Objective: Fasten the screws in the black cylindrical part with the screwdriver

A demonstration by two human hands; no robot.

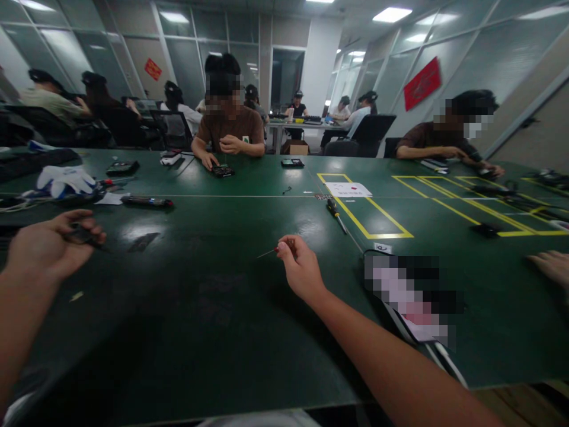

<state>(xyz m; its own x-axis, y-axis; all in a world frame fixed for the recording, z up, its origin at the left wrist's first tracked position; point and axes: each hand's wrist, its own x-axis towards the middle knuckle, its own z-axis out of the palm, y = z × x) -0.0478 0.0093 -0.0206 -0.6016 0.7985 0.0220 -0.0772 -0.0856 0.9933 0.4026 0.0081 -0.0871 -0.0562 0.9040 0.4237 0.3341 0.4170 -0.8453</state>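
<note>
My left hand (47, 246) is raised above the left side of the green table, its fingers curled around a small dark tool (86, 235) with a narrow end pointing right. Its exact kind is hard to make out. Near the middle, my right hand (304, 270) pinches a thin, pale, needle-like rod (265, 253) with a red part at the fingertips; the rod points left and slightly down. Beyond the right hand lies a yellow-and-black screwdriver (336, 214). A dark pen-shaped tool (146, 202) with a red tip rests beyond the left hand.
White gloves (66, 181) lie at the far left. A phone-like device (406, 296), blurred out, with a cable sits right of my forearm. Yellow tape (389, 236) marks the green table (200, 332). Co-workers sit opposite; another person's hand (551, 265) reaches in at right.
</note>
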